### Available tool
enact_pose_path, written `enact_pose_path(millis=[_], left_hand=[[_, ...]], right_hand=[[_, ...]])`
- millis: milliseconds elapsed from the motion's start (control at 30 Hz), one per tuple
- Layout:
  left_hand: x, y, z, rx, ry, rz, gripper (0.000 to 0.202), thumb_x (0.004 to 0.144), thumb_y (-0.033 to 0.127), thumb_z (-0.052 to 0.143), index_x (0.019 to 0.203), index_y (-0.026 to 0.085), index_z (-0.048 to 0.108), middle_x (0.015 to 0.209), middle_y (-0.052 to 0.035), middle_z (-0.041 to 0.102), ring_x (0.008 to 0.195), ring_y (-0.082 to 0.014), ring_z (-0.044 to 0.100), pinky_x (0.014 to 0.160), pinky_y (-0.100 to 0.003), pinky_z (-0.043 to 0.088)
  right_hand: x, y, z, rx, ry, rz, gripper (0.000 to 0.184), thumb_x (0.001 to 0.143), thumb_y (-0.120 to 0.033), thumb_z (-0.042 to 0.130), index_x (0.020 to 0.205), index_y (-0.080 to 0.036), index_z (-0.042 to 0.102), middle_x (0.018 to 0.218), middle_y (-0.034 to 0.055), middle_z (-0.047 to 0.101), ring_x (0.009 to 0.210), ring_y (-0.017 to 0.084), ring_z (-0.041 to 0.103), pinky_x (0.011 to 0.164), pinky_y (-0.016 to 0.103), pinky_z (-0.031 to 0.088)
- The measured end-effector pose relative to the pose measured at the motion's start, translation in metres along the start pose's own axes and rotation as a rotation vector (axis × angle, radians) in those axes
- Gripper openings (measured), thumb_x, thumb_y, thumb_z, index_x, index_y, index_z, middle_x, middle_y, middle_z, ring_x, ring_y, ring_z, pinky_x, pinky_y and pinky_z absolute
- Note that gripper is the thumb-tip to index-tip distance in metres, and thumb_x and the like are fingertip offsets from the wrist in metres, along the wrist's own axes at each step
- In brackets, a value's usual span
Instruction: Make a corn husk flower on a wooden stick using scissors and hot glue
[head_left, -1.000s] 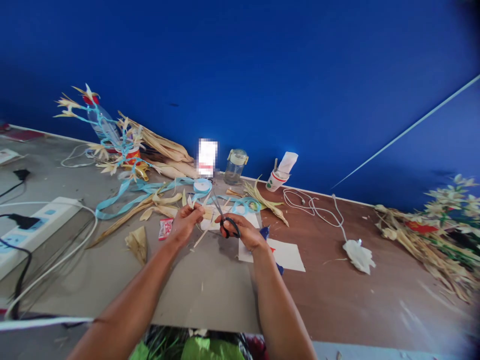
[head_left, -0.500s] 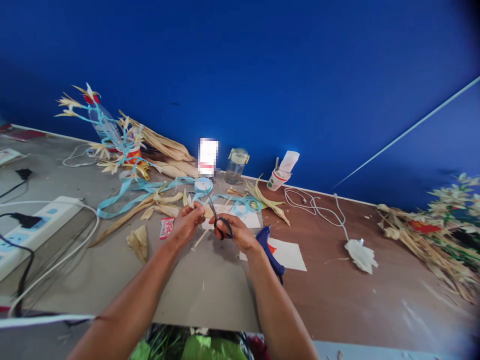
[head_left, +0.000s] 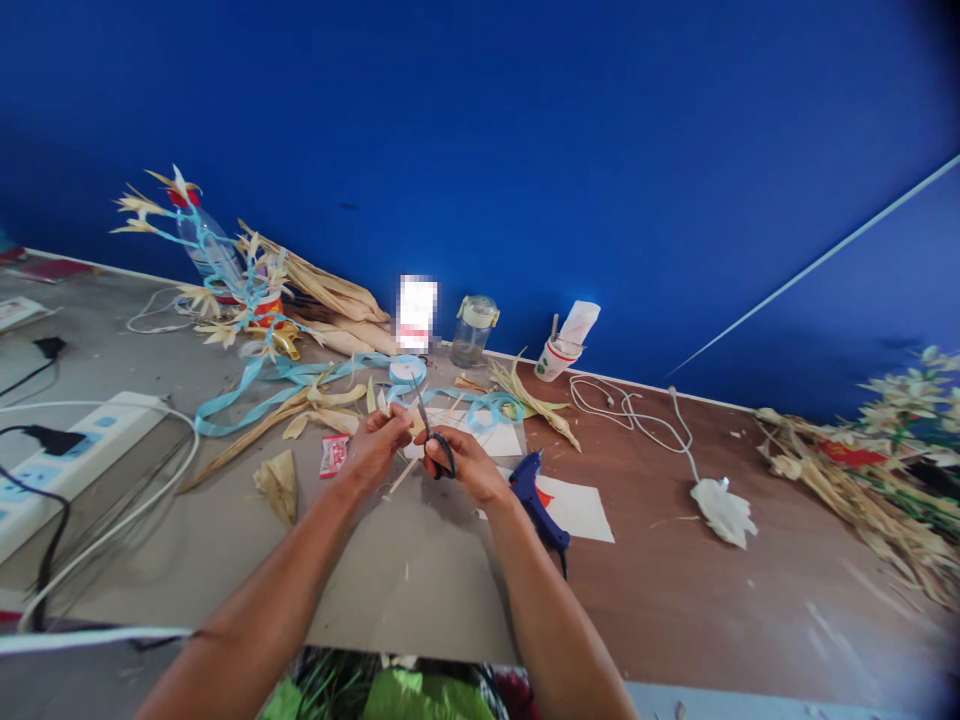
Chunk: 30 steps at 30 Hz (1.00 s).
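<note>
My right hand (head_left: 463,462) is closed through the black handles of a pair of scissors (head_left: 433,438), blades pointing up and left. Close beside it, my left hand (head_left: 377,440) pinches a small pale piece of dried husk (head_left: 384,403) near the blade tips. Both hands hover over a grey board (head_left: 390,560) on the table. A blue glue gun (head_left: 537,496) lies just right of my right wrist on white paper (head_left: 581,508).
Light blue ribbon (head_left: 247,385) and its roll (head_left: 406,371), dried husks (head_left: 330,295), a bottle with husk flowers (head_left: 196,240), a glass jar (head_left: 472,330), a paper cup (head_left: 556,357), a power strip (head_left: 67,455) at left, white cable (head_left: 645,410), husk stems at right (head_left: 862,480).
My right hand with the scissors has shifted left toward my left hand, uncovering the glue gun. The left hand has barely moved.
</note>
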<state>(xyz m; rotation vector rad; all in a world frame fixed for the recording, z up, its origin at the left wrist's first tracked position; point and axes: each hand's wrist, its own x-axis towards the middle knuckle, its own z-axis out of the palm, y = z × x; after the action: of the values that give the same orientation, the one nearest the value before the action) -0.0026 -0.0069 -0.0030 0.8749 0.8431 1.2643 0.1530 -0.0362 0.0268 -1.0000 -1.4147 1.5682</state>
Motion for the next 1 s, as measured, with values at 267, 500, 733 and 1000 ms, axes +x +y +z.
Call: enact_pose_path(millis=[267, 500, 733, 1000], left_hand=[[0.001, -0.001, 0.003, 0.018, -0.003, 0.041, 0.027, 0.07, 0.035, 0.069, 0.06, 0.016, 0.053, 0.053, 0.004, 0.047, 0.049, -0.0068, 0.042, 0.05, -0.022, 0.035], [0.0, -0.001, 0.003, 0.036, 0.041, 0.068, 0.028, 0.072, 0.037, 0.068, 0.062, 0.016, 0.053, 0.052, 0.0043, 0.046, 0.048, -0.007, 0.042, 0.047, -0.022, 0.035], [-0.001, -0.004, 0.006, 0.037, 0.081, 0.057, 0.028, 0.068, 0.038, 0.071, 0.063, 0.016, 0.055, 0.053, 0.0044, 0.048, 0.046, -0.0064, 0.043, 0.044, -0.021, 0.036], [-0.001, -0.008, 0.005, 0.044, 0.063, 0.062, 0.027, 0.071, 0.037, 0.07, 0.063, 0.015, 0.056, 0.053, 0.0045, 0.048, 0.045, -0.0061, 0.043, 0.044, -0.02, 0.035]], right_hand=[[-0.001, 0.001, 0.013, -0.029, 0.049, -0.001, 0.043, 0.071, -0.056, 0.065, 0.089, -0.017, 0.064, 0.057, -0.0028, 0.051, 0.053, 0.01, 0.041, 0.052, 0.023, 0.03], [0.001, 0.006, 0.022, 0.003, 0.089, -0.031, 0.04, 0.071, -0.055, 0.064, 0.087, -0.018, 0.063, 0.056, -0.0029, 0.049, 0.052, 0.01, 0.04, 0.051, 0.023, 0.03], [0.002, 0.007, 0.026, 0.006, 0.129, -0.069, 0.042, 0.072, -0.058, 0.062, 0.085, -0.018, 0.061, 0.058, -0.0025, 0.048, 0.054, 0.011, 0.041, 0.053, 0.023, 0.032], [0.003, 0.009, 0.029, -0.034, 0.158, -0.092, 0.042, 0.074, -0.059, 0.059, 0.081, -0.017, 0.061, 0.057, -0.0026, 0.049, 0.054, 0.011, 0.041, 0.052, 0.023, 0.033]])
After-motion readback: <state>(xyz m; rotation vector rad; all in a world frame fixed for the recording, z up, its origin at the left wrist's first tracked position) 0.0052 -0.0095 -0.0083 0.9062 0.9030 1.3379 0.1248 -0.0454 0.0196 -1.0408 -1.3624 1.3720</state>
